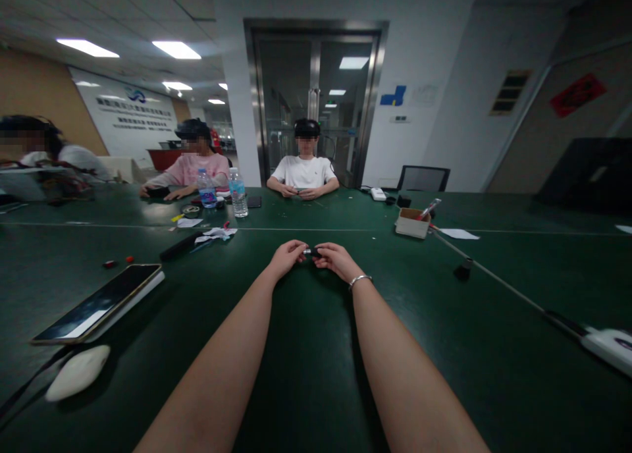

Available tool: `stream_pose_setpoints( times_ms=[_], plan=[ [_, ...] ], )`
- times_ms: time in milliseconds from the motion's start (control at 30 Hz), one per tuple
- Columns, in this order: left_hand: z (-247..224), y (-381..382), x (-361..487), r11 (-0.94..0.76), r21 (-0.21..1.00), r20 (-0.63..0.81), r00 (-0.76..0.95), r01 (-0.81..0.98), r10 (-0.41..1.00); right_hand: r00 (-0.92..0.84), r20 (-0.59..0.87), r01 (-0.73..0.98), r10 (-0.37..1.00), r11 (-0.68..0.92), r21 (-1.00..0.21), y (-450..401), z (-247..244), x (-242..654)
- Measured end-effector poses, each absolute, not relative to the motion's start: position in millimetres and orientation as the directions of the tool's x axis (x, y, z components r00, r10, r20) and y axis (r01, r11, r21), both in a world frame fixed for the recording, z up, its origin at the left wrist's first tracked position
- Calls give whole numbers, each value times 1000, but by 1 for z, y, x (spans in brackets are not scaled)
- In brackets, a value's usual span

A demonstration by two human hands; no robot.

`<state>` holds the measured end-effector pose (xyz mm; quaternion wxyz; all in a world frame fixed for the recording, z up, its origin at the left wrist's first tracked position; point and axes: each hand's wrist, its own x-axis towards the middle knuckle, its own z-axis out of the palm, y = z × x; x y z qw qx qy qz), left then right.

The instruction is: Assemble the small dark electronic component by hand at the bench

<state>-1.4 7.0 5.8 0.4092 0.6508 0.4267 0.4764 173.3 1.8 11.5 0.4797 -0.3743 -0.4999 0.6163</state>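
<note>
My left hand (288,258) and my right hand (338,261) meet above the green table, both with fingers pinched. Between their fingertips is a small black and silver stick-like piece (309,251), too small to name for certain. Its lighter, silvery part lies toward my left fingertips, and the dark part runs into my right fingers. The fingers cover both of its ends. A silver bracelet (360,280) circles my right wrist.
A phone (99,305) rests on a white box at left, beside a pale rounded object (79,373). Water bottles (238,196) stand farther back. At right are a small open box (413,223) and a cable (498,275). People with headsets sit across the green table (316,374).
</note>
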Motion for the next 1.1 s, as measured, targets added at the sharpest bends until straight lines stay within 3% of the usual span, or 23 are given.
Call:
stream_pose_setpoints(
  times_ms=[1100],
  plan=[
    [-1,12,-4,-360,911,325,185,200,927,-266,13,-236,964,-52,-970,3,10,174]
  ],
)
